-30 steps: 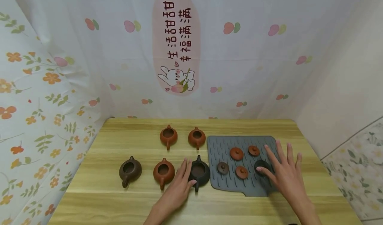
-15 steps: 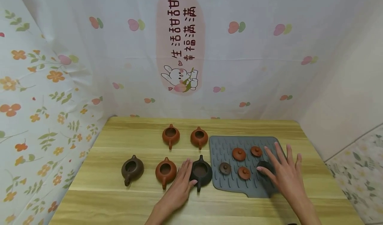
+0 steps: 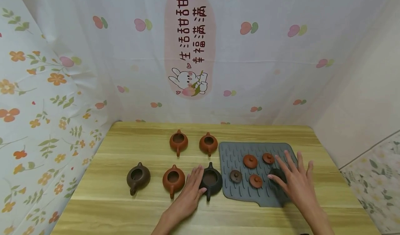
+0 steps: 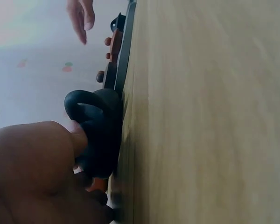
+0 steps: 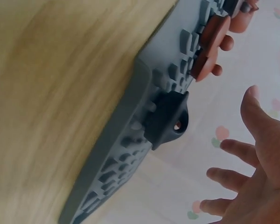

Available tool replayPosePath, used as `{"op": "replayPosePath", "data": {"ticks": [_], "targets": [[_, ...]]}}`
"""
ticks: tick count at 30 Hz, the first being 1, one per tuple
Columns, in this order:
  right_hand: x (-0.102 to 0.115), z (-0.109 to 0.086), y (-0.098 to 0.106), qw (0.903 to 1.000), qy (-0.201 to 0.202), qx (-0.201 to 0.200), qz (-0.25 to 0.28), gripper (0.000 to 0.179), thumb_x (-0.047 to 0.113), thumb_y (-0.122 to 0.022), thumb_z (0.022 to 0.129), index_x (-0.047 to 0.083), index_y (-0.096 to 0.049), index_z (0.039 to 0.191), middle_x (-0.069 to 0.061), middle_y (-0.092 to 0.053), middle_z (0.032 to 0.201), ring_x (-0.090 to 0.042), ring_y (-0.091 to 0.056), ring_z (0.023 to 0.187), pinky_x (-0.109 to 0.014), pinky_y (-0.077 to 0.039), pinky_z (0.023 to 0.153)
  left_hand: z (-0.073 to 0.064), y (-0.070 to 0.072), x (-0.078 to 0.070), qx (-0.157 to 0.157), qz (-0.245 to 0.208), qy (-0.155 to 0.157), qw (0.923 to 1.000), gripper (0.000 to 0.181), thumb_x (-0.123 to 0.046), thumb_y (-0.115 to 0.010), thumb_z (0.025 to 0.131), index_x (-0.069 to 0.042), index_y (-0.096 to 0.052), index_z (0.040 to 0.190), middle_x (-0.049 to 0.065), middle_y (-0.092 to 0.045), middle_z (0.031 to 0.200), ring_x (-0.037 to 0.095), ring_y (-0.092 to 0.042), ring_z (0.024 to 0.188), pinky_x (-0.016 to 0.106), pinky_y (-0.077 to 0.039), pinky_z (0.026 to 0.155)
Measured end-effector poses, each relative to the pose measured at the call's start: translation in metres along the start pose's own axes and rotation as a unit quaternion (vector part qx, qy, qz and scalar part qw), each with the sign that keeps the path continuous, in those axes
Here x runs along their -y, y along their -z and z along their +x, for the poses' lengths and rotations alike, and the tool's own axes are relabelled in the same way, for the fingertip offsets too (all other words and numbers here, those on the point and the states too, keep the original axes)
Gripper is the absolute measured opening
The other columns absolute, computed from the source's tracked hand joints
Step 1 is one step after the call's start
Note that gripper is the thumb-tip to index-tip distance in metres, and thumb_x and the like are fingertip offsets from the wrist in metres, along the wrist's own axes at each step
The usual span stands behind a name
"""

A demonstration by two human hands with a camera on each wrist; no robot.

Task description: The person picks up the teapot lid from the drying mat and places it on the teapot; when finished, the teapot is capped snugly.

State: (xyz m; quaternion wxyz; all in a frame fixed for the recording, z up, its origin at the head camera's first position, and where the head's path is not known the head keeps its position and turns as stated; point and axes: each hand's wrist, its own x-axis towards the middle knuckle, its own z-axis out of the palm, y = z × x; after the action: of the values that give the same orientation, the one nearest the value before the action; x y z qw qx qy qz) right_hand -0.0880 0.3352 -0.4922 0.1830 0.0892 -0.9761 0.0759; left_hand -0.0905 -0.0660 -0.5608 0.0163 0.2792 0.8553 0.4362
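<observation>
In the head view, my left hand (image 3: 189, 193) rests against the left side of a black clay teapot (image 3: 215, 188), its fingers straight. The left wrist view shows the thumb (image 4: 78, 138) on the pot's body near the looped handle (image 4: 84, 99). This pot has no lid on it. My right hand (image 3: 297, 184) hovers with spread fingers over a black lid (image 3: 276, 177) on the grey ridged mat (image 3: 229, 151). From the right wrist, the black lid (image 5: 167, 120) with its arched, pierced knob sits apart from the fingers.
Three reddish lids (image 3: 250, 161) and a brown lid (image 3: 235, 176) lie on the mat. Left of it stand more lidless teapots: a brown one (image 3: 144, 179), a reddish one (image 3: 178, 184) near my left hand, and two reddish ones (image 3: 182, 144) farther back. A cloth hangs behind the table.
The head view has shifted slightly. My right hand's fingers have moved a little left, closer over the black lid. The left hand stays against the black teapot.
</observation>
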Motion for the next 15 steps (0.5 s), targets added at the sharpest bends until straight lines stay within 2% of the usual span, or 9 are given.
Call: {"op": "replayPosePath", "data": {"ticks": [3, 5, 8, 10, 13, 15], "targets": [[0.001, -0.002, -0.002, 0.9999, -0.006, -0.004, 0.008, 0.080, 0.058, -0.078, 0.092, 0.006, -0.065, 0.151, -0.034, -0.051, 0.161, -0.062, -0.028, 0.158, -0.090, -0.013, 0.121, 0.000, -0.002, 0.001, -0.002, 0.000, -0.006, 1.0000, 0.070, -0.035, -0.042, 0.120, -0.003, -0.016, 0.176, 0.029, -0.020, 0.180, 0.055, -0.017, 0.165, 0.019, 0.012, 0.132], [0.001, -0.002, -0.004, 0.9994, -0.007, -0.025, 0.024, 0.073, 0.055, -0.078, 0.093, 0.004, -0.069, 0.145, -0.034, -0.056, 0.156, -0.063, -0.037, 0.152, -0.090, -0.015, 0.121, 0.000, -0.003, 0.001, -0.006, -0.011, 0.008, 0.9999, 0.071, -0.035, -0.044, 0.119, -0.003, -0.018, 0.176, 0.025, -0.021, 0.181, 0.052, -0.017, 0.166, 0.013, 0.014, 0.128], [0.003, 0.000, -0.008, 0.9949, -0.002, -0.085, 0.055, 0.073, 0.062, -0.063, 0.100, -0.002, -0.075, 0.132, -0.033, -0.067, 0.140, -0.061, -0.054, 0.134, -0.083, -0.034, 0.114, 0.002, -0.004, 0.002, -0.007, -0.021, 0.032, 0.9992, 0.072, -0.034, -0.049, 0.117, -0.003, -0.020, 0.176, 0.020, -0.021, 0.182, 0.047, -0.016, 0.168, 0.013, 0.013, 0.129], [0.003, 0.000, -0.011, 0.9901, 0.004, -0.122, 0.068, 0.082, 0.068, -0.049, 0.101, -0.006, -0.077, 0.122, -0.033, -0.072, 0.125, -0.060, -0.061, 0.117, -0.077, -0.044, 0.102, 0.003, -0.004, 0.002, -0.003, -0.025, 0.046, 0.9986, 0.073, -0.032, -0.051, 0.116, -0.003, -0.020, 0.176, 0.017, -0.021, 0.183, 0.043, -0.016, 0.169, 0.025, 0.007, 0.136], [0.003, 0.000, -0.015, 0.9874, 0.004, -0.140, 0.073, 0.055, 0.048, -0.072, 0.101, -0.006, -0.080, 0.109, -0.030, -0.073, 0.107, -0.057, -0.063, 0.099, -0.071, -0.050, 0.085, 0.005, -0.003, 0.002, 0.008, -0.028, 0.065, 0.9975, 0.072, -0.029, -0.052, 0.116, -0.004, -0.020, 0.176, 0.014, -0.019, 0.184, 0.038, -0.013, 0.171, 0.048, -0.003, 0.139], [0.002, 0.000, -0.016, 0.9887, 0.001, -0.134, 0.068, 0.032, 0.024, -0.089, 0.090, -0.005, -0.080, 0.102, -0.026, -0.072, 0.098, -0.053, -0.065, 0.090, -0.069, -0.050, 0.077, 0.005, -0.003, 0.002, 0.012, -0.035, 0.073, 0.9966, 0.072, -0.029, -0.052, 0.116, -0.005, -0.020, 0.176, 0.013, -0.018, 0.184, 0.036, -0.011, 0.171, 0.058, -0.007, 0.137]]}}
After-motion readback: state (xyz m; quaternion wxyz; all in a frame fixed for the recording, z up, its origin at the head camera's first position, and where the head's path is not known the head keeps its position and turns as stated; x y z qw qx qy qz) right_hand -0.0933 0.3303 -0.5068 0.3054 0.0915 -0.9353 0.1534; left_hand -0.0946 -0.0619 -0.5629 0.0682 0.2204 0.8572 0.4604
